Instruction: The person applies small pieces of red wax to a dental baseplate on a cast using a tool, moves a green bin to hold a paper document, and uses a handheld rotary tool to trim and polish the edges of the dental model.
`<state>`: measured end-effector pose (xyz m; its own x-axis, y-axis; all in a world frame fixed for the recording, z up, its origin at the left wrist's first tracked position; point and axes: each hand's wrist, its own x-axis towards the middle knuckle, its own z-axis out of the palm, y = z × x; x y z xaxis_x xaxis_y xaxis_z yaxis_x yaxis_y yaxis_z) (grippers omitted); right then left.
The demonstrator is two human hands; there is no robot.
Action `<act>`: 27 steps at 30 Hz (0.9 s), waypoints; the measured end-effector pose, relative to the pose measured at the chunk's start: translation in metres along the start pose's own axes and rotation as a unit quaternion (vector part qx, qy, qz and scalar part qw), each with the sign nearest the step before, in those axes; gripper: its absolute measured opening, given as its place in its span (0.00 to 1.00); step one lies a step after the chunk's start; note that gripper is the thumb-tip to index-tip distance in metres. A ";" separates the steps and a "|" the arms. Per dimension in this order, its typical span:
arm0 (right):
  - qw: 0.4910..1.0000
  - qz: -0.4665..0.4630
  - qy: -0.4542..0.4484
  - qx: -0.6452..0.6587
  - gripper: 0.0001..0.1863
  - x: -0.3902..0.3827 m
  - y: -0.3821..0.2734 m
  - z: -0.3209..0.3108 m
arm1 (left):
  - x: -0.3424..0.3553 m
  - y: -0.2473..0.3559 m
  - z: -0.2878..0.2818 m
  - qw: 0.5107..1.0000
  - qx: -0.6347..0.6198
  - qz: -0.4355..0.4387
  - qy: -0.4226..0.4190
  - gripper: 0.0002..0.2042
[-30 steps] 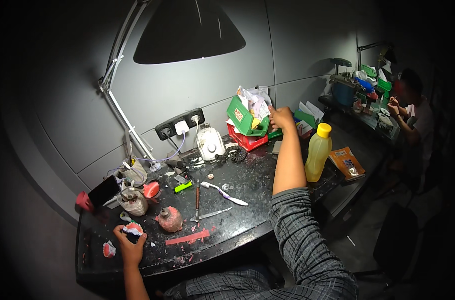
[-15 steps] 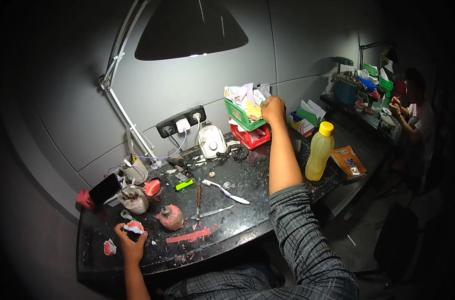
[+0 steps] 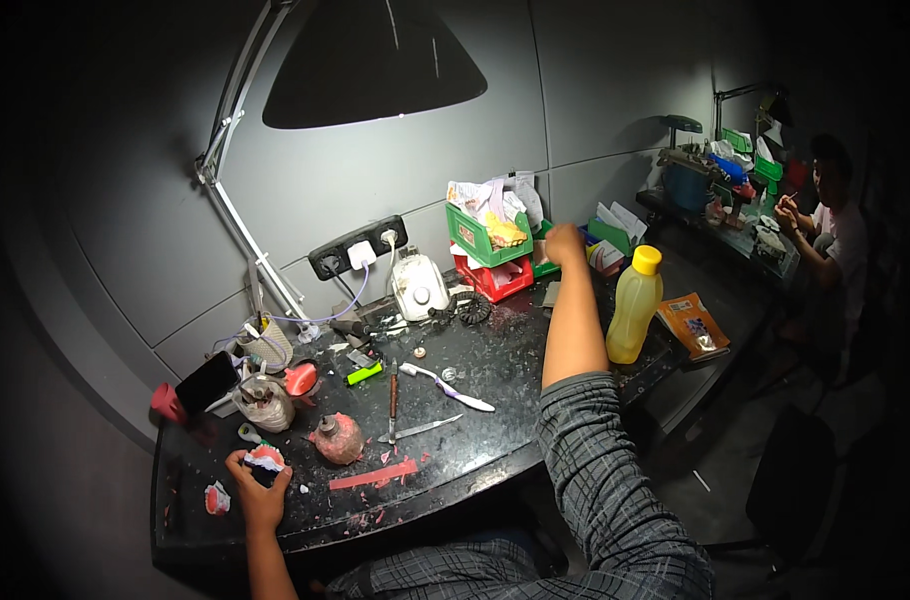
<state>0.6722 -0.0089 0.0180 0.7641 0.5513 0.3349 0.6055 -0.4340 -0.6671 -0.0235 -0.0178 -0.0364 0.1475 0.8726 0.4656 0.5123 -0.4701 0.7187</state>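
In my left hand [image 3: 263,498], at the front left of the bench, is a dental model [image 3: 265,458] with pink gum and white teeth on a dark base, gripped between thumb and fingers. Another pink-and-white dental piece [image 3: 217,498] lies left of it. My right arm reaches across to the back. The right hand [image 3: 567,246] is curled beside a small green bin [image 3: 543,258], its fingertips hidden. Just left of that hand, a green bin [image 3: 488,240] full of papers and packets sits on a red bin [image 3: 497,280].
A yellow bottle [image 3: 635,305] stands right of my forearm, near an orange packet [image 3: 693,326]. The bench holds a toothbrush [image 3: 447,386], a knife [image 3: 425,428], a pink wax strip [image 3: 373,474] and a round burner [image 3: 337,438]. A lamp [image 3: 375,70] hangs above. Another person [image 3: 837,230] sits far right.
My right hand has left the edge of the upper green bin and moved slightly right and down, beside the green bin behind. My left hand keeps its hold on the dental model.
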 end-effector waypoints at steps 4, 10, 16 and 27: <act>0.981 0.047 -0.120 -0.148 0.25 0.006 0.014 0.008 | 0.002 0.003 0.007 1.000 -0.010 0.009 -0.006 0.37; 0.975 0.065 -0.134 -0.167 0.12 -0.021 -0.014 -0.030 | 0.000 0.001 0.001 1.000 -0.003 0.008 0.002 0.37; 0.995 0.057 0.006 -0.082 0.09 -0.015 -0.015 -0.030 | 0.001 0.003 0.004 1.000 -0.006 0.007 -0.005 0.36; 0.982 0.122 -0.089 -0.112 0.19 -0.035 -0.044 -0.018 | 0.000 0.002 0.003 1.000 -0.003 0.012 -0.002 0.36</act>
<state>0.6227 -0.0214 0.0477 0.8538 0.5184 0.0471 0.4574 -0.7039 -0.5435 -0.0193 -0.0181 -0.0362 0.1634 0.8619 0.4800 0.5036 -0.4913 0.7106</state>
